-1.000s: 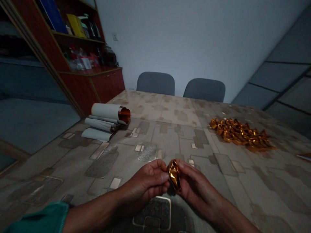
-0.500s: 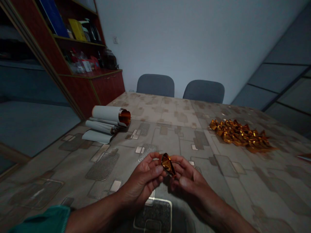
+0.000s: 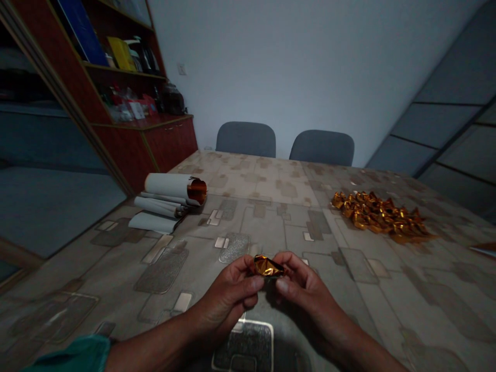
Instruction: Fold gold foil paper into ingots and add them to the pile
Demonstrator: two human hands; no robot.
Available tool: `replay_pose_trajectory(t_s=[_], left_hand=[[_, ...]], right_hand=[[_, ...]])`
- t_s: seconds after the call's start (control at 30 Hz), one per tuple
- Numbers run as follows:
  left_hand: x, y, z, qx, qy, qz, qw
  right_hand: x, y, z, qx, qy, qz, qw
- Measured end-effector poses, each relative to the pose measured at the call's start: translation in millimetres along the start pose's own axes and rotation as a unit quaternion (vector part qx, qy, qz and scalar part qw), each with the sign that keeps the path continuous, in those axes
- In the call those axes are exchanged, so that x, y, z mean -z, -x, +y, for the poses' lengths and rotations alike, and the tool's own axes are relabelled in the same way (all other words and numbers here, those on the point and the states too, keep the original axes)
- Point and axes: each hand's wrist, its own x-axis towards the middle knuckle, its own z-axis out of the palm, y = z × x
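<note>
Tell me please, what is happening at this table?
A person holds a folded piece of gold foil between the fingers of the left hand and right hand. Similar gold pieces lie grouped on the right, and rolled sheets rest on the left.

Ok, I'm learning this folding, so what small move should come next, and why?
Probably a light shaping pinch on the gold foil piece: left hand and right hand hold its opposite ends, and the grouped foil pieces show peaked tips.

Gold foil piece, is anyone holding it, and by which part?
Gold foil piece: left hand and right hand hold its opposite ends.
</note>
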Motion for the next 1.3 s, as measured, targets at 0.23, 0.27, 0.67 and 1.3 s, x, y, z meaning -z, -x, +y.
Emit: replay_pose_trajectory(t_s=[0.23, 0.27, 0.67, 1.3], left_hand=[[4.6, -3, -10, -0.029, -0.082, -0.043, 0.995], [5.2, -2, -11, -0.03, -0.095, -0.055, 0.994], [0.0, 7, 8, 0.158, -0.118, -0.092, 0.976], [-1.1, 6, 1, 0.094, 0.012, -0.06, 0.994]], right_hand=[[-2, 1, 1, -0.023, -0.07, -0.004, 0.997], [-2, 2, 1, -0.026, -0.077, -0.007, 0.997], [2, 3, -9, -0.037, 0.028, -0.037, 0.998], [3, 3, -5, -0.079, -0.057, -0.006, 0.995]])
